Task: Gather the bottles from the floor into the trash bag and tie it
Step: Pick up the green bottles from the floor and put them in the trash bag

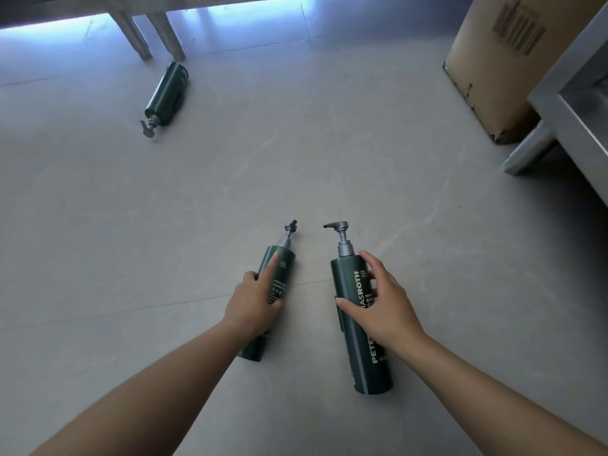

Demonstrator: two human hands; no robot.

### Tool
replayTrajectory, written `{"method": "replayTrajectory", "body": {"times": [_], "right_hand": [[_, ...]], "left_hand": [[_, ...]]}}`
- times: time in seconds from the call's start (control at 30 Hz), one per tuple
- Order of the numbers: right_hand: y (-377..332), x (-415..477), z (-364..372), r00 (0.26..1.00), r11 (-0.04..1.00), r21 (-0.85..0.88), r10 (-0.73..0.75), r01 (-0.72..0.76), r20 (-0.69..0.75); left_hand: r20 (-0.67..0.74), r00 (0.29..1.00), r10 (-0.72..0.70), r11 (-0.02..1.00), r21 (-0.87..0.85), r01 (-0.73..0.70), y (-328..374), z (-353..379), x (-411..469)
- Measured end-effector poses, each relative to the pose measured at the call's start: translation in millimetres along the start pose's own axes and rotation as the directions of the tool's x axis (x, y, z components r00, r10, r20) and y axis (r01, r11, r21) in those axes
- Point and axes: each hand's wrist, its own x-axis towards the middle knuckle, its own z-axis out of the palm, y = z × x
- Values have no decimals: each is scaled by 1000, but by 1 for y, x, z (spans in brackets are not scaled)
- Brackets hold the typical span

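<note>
While two dark green pump bottles lie side by side on the pale floor, a hand rests on each. The left hand [253, 304] curls around the slimmer bottle [273, 291], its forefinger stretched along the label toward the grey pump; the grip looks partial, fingers wrapped but not fully closed. The right hand [383, 306] spreads wide over the larger bottle [353, 311], thumb on one flank and fingers on the other, touching its smooth cylindrical body with white lettering. Both pump heads point away from the person. A third green bottle [167, 93] lies well apart at upper left, its pump toward the camera, just beside two pale furniture legs [148, 31]. At upper right stands a scuffed cardboard box [493, 54] with a barcode, next to a grey metal frame [566, 110]. The floor [296, 143] is matte grey tile with faint veining and thin joints. Nothing lies between the hands and the near bottles.
</note>
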Motion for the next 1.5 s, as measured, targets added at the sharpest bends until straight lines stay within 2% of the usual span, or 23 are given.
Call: {"method": "replayTrajectory", "body": {"times": [0.1, 0.3, 0.43, 0.63, 0.77, 0.9, 1.03, 1.17, 1.3, 1.5], "right_hand": [[-24, -11, -10, 999, 997, -70, 24, -23, 21], [-119, -69, -58, 992, 971, -225, 101, -81, 80], [-226, -117, -108, 989, 968, -236, 106, -80, 102], [-428, -190, -201, 992, 967, -256, 37, -6, 117], [-537, -236, -251, 995, 959, -283, 5, 22, 95], [-616, -272, -270, 997, 963, -263, -34, 53, 76], [-678, -287, -256, 991, 959, -251, -127, 134, 47], [-720, -296, -228, 981, 944, -266, -187, 196, 57], [-746, -293, -206, 965, 924, -286, -228, 255, 127], [-797, -250, -181, 948, 939, -179, -265, 295, 174]], "left_hand": [[8, 1000, -30, 997, 70, 29, 0, -21, -29], [-4, 994, -113, 993, 11, 113, 19, -113, -125], [-29, 996, -85, 995, -61, 83, 53, -218, -200], [-122, 992, -17, 995, -101, 5, 122, -406, -323], [-179, 983, -41, 986, -165, 12, 146, -511, -398], [-249, 962, -109, 959, -279, 37, 141, -586, -451], [-339, 928, -156, 940, -339, 34, 117, -638, -484], [-423, 888, -181, 944, -329, 35, 90, -665, -511], [-428, 876, -220, 936, -347, 66, 67, -675, -523], [-456, 824, -337, 881, -462, 105, 50, -697, -501]]}}
